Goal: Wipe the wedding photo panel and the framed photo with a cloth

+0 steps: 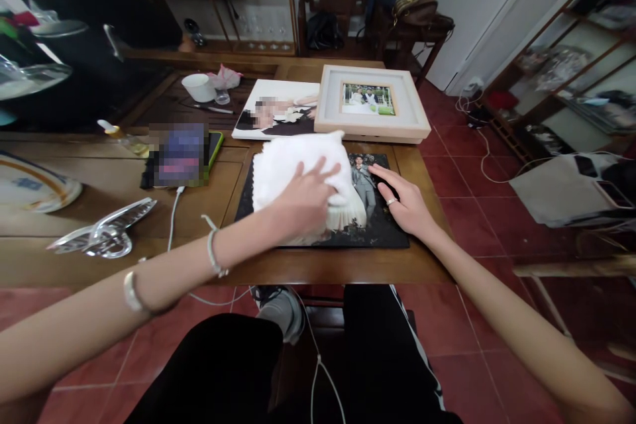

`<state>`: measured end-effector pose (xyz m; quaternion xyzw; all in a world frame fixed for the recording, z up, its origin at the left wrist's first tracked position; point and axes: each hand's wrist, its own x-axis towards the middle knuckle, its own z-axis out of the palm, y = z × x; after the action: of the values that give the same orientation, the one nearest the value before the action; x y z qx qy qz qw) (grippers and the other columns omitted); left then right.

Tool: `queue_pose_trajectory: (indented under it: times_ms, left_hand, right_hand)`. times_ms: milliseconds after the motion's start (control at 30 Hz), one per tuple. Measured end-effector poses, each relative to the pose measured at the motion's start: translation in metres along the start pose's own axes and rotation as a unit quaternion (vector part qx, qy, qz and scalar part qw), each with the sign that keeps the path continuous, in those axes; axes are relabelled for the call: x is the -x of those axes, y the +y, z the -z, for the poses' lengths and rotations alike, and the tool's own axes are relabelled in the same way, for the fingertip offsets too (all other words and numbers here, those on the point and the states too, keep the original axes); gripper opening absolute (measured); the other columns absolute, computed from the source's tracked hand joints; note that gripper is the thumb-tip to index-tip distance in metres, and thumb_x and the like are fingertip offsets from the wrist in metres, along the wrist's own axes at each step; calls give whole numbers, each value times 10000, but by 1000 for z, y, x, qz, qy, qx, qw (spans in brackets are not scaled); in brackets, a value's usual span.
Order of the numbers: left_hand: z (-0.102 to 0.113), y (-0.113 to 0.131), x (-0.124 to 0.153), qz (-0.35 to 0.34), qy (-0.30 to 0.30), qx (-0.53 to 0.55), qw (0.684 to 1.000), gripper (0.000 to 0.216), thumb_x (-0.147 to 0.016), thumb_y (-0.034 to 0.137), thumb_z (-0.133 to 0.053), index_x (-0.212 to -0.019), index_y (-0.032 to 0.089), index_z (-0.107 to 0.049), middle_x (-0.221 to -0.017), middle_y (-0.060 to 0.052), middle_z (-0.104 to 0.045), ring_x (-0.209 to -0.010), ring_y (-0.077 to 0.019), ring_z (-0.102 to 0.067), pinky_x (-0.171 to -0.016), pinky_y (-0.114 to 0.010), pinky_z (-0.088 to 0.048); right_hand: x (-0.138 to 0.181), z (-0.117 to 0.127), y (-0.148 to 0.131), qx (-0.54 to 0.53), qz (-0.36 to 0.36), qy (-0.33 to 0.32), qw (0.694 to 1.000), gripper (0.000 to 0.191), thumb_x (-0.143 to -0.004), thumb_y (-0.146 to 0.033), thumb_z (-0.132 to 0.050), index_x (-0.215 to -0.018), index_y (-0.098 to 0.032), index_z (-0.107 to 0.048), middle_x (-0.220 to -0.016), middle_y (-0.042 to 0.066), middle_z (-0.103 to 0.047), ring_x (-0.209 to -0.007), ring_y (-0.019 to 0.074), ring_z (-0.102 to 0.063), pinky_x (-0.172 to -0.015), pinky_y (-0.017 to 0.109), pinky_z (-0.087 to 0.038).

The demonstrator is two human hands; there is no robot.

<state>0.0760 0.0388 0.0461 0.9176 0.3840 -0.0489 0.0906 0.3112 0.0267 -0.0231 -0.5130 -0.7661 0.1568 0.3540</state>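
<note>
A white cloth (283, 162) lies over the left and middle of a dark photo panel (387, 232) on the wooden table. My left hand (311, 199) rests on the cloth with its fingers spread, pressing it against the panel. Under the cloth's right edge, part of a pale dress and a figure in a grey suit show in the print. My right hand (405, 202), with a ring on one finger, lies along the panel's right side, fingers stretched out and touching its surface. The cloth hides much of the picture.
Behind the panel stand a light wooden picture frame (322, 99) and another photo panel (248, 126). To the left are a phone (213, 152) with a charging cable, a silver winged ornament (109, 232), a dropper bottle (129, 141) and a white cup (199, 87). The table's edge (338, 268) is close to my knees.
</note>
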Motion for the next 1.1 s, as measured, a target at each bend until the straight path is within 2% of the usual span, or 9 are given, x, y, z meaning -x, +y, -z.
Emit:
queue_pose_trajectory:
  times_ms: [133, 267, 367, 467, 667, 767, 867, 967, 1100]
  left_hand:
    - [-14, 55, 39, -95, -5, -5, 995, 305, -787, 116, -538, -1015, 157, -737, -1579, -123, -262, -1458, -415, -126, -1124, -665, -203]
    - [-22, 73, 58, -130, 8, -6, 991, 226, -791, 180, -591, -947, 191, -755, -1565, -97, -309, -1452, -407, -174, -1136, -623, -235]
    - [-17, 60, 48, -121, 10, 1, 993, 269, -804, 129, -537, -968, 178, -744, -1559, -84, -324, -1451, -364, -220, -1143, -571, -269]
    - [-11, 37, 24, -76, 26, -2, 997, 362, -815, 72, -464, -1061, 161, -713, -1567, -81, -308, -1458, -348, -204, -1141, -582, -263]
    - [-11, -9, -26, 3, 70, -23, 997, 403, -850, 85, -405, -1174, 96, -645, -1579, -145, -252, -1456, -389, -169, -1124, -656, -202]
    - [-10, -13, -33, -3, 70, -48, 996, 413, -850, 77, -393, -1178, 89, -645, -1583, -157, -228, -1451, -416, -163, -1096, -694, -212]
    - [-10, 7, -15, -30, 44, -68, 996, 397, -827, 62, -436, -1145, 99, -671, -1581, -152, -238, -1446, -425, -174, -1094, -682, -243]
    - [-16, 44, 20, -81, 34, -82, 993, 333, -835, 136, -524, -1116, 155, -702, -1577, -121, -268, -1444, -409, -201, -1115, -628, -275]
    - [-27, 80, 58, -139, 58, -86, 985, 270, -855, 251, -562, -1060, 216, -734, -1569, -85, -301, -1437, -421, -218, -1111, -633, -285]
  right_hand:
    - [0, 1, 0, -1, 3, -1, 1000, 394, -960, -297, -410, -1317, -275, -573, -1383, 46, -574, -1307, 222, -496, -1120, 479, -363]
    - [0, 1, 0, -10, 12, -10, 1000, 411, -945, -272, -408, -1325, -288, -564, -1398, 33, -561, -1319, 224, -482, -1119, 480, -361]
    - [0, 0, 0, -9, 6, -6, 1000, 404, -952, -288, -407, -1323, -289, -566, -1387, 34, -571, -1312, 228, -489, -1116, 487, -366]
    - [0, -1, 0, -2, -2, 1, 1000, 395, -963, -309, -406, -1317, -268, -575, -1382, 49, -575, -1304, 227, -499, -1120, 479, -365]
    - [0, 0, -3, -10, -1, 0, 1000, 389, -968, -310, -411, -1323, -296, -569, -1394, 23, -564, -1317, 219, -485, -1126, 479, -360]
    - [0, 0, -3, -10, -4, 2, 1000, 389, -967, -317, -412, -1322, -305, -569, -1394, 17, -564, -1315, 221, -487, -1125, 488, -361]
    - [0, 0, -3, -5, -9, -2, 1000, 390, -965, -321, -411, -1319, -300, -573, -1393, 23, -565, -1316, 226, -485, -1128, 494, -356]
    - [1, 0, -2, -4, -7, -1, 1000, 394, -962, -312, -403, -1315, -292, -577, -1386, 32, -571, -1311, 225, -491, -1126, 486, -361]
    - [1, 1, 0, -20, 19, -8, 1000, 415, -953, -301, -394, -1330, -266, -564, -1400, 53, -557, -1322, 226, -477, -1115, 478, -369]
